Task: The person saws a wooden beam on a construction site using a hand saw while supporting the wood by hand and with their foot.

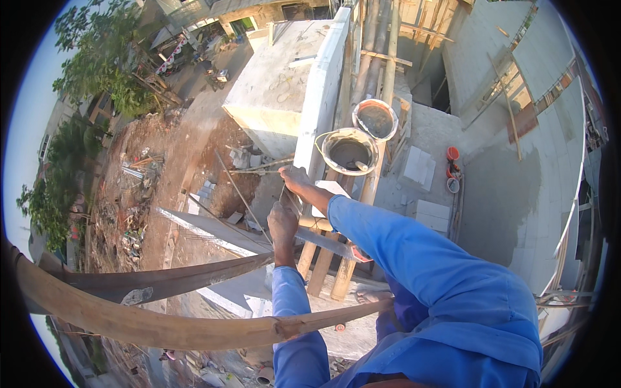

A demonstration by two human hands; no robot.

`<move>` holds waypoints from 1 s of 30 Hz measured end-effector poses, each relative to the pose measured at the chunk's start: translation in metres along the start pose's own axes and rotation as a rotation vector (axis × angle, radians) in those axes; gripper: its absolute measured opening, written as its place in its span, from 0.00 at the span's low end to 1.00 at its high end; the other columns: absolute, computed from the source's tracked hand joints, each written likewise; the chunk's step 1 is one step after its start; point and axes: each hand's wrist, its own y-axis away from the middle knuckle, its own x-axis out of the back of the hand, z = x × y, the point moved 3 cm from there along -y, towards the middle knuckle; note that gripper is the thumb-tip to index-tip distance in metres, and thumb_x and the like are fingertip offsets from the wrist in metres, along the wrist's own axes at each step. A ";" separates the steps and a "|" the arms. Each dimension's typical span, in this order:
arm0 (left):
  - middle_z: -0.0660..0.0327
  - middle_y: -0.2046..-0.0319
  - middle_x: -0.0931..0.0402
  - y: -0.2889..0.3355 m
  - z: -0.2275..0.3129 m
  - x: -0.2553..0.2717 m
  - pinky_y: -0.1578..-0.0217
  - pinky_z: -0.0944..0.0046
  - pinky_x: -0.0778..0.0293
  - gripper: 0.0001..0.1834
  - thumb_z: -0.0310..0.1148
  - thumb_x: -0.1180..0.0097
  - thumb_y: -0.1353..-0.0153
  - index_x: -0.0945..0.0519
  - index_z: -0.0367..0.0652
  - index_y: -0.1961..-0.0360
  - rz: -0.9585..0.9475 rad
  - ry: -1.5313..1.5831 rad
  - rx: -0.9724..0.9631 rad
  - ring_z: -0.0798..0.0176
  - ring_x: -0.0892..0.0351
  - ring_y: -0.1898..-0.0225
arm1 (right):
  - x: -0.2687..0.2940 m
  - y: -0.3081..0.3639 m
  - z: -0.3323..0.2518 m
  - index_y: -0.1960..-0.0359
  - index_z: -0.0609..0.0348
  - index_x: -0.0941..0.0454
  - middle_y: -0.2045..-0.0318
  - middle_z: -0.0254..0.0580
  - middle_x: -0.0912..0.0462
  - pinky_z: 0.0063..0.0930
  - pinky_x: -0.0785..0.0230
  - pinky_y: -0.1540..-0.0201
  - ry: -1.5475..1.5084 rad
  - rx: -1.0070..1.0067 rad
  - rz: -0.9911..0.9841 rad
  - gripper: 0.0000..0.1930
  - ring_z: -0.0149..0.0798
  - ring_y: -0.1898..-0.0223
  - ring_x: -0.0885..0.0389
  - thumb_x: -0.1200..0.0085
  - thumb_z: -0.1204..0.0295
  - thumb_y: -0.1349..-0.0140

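Observation:
My right hand (299,181) reaches forward and is closed at the near end of the narrow white wall (317,110). Just below it, my left hand (283,222) is closed too, knuckles up. Something thin and pale shows between the two hands, too small to make out. A white block (330,192) lies beside my right wrist. Under my right forearm, a long flat grey blade (326,242) slants across the planks. Ahead and to the right, a bucket of grey mortar (350,152) has a tool handle in it. A second bucket (375,120) stands behind it.
Bamboo poles and planks (343,279) run lengthwise beside the wall. A curved bamboo rail (174,330) crosses low in front of me. The ground (149,187), with rubble, lies far below on the left. White blocks (419,165) and orange buckets (452,154) stand on the lower floor right.

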 end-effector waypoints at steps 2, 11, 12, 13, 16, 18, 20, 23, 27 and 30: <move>0.46 0.74 0.22 -0.007 0.011 0.013 0.80 0.56 0.27 0.13 0.29 0.59 0.43 0.25 0.33 0.61 -0.162 0.143 0.202 0.51 0.20 0.78 | 0.008 -0.005 0.002 0.54 0.54 0.25 0.56 0.54 0.23 0.39 0.33 0.52 0.177 0.065 0.011 0.16 0.55 0.55 0.25 0.62 0.64 0.38; 0.49 0.80 0.23 -0.004 -0.021 0.060 0.79 0.59 0.27 0.14 0.32 0.53 0.44 0.22 0.33 0.62 -0.313 0.333 0.220 0.56 0.20 0.81 | 0.023 0.047 -0.027 0.57 0.61 0.24 0.61 0.55 0.22 0.39 0.39 0.47 -0.116 0.140 -0.181 0.31 0.50 0.55 0.26 0.69 0.44 0.34; 0.49 0.80 0.23 -0.009 -0.003 0.046 0.79 0.59 0.27 0.14 0.33 0.53 0.44 0.22 0.33 0.63 -0.347 0.319 0.208 0.57 0.20 0.81 | 0.029 0.039 0.011 0.56 0.61 0.24 0.65 0.50 0.23 0.34 0.36 0.51 -0.196 0.270 -0.041 0.30 0.43 0.59 0.27 0.68 0.45 0.35; 0.50 0.80 0.23 -0.005 -0.010 0.047 0.80 0.59 0.28 0.14 0.33 0.53 0.44 0.22 0.33 0.63 -0.333 0.298 0.239 0.57 0.20 0.81 | 0.027 0.045 0.004 0.54 0.56 0.24 0.63 0.47 0.25 0.35 0.37 0.51 -0.333 0.181 -0.137 0.27 0.40 0.58 0.29 0.67 0.46 0.34; 0.48 0.79 0.23 0.003 0.007 0.055 0.78 0.59 0.27 0.13 0.31 0.54 0.44 0.23 0.32 0.64 -0.295 0.308 0.284 0.56 0.20 0.81 | 0.037 0.061 -0.009 0.50 0.46 0.25 0.54 0.41 0.33 0.39 0.42 0.48 -0.674 -0.043 -0.278 0.21 0.36 0.51 0.37 0.64 0.51 0.33; 0.47 0.77 0.22 -0.001 0.014 0.050 0.76 0.58 0.27 0.13 0.31 0.54 0.44 0.23 0.32 0.65 -0.300 0.251 0.235 0.54 0.20 0.79 | 0.038 0.053 -0.001 0.50 0.44 0.25 0.49 0.40 0.35 0.40 0.47 0.43 -0.713 -0.102 -0.308 0.19 0.38 0.45 0.40 0.62 0.54 0.34; 0.52 0.75 0.22 -0.005 -0.004 0.043 0.78 0.59 0.26 0.13 0.31 0.53 0.43 0.23 0.37 0.60 -0.242 0.192 0.103 0.55 0.20 0.78 | 0.040 0.045 0.002 0.49 0.44 0.25 0.48 0.40 0.34 0.41 0.51 0.39 -0.619 -0.192 -0.365 0.18 0.39 0.41 0.41 0.61 0.56 0.34; 0.51 0.73 0.21 -0.008 0.000 0.042 0.73 0.56 0.26 0.12 0.31 0.51 0.44 0.22 0.41 0.59 -0.152 -0.026 -0.150 0.50 0.21 0.73 | 0.054 0.039 0.012 0.49 0.45 0.25 0.46 0.40 0.35 0.41 0.49 0.40 -0.464 -0.167 -0.411 0.18 0.40 0.40 0.41 0.60 0.58 0.35; 0.49 0.71 0.22 -0.004 0.036 0.039 0.66 0.49 0.28 0.10 0.27 0.52 0.48 0.22 0.44 0.65 -0.238 -0.342 -0.281 0.45 0.22 0.66 | 0.069 0.025 0.035 0.52 0.47 0.22 0.61 0.40 0.25 0.30 0.37 0.52 -0.317 0.169 -0.274 0.17 0.37 0.55 0.30 0.56 0.59 0.38; 0.50 0.72 0.22 0.006 0.050 0.026 0.66 0.48 0.28 0.10 0.28 0.51 0.47 0.22 0.45 0.64 -0.371 -0.327 -0.486 0.46 0.22 0.67 | 0.071 0.021 0.035 0.50 0.40 0.24 0.54 0.44 0.24 0.31 0.36 0.48 -0.016 0.137 -0.285 0.16 0.43 0.51 0.29 0.58 0.65 0.38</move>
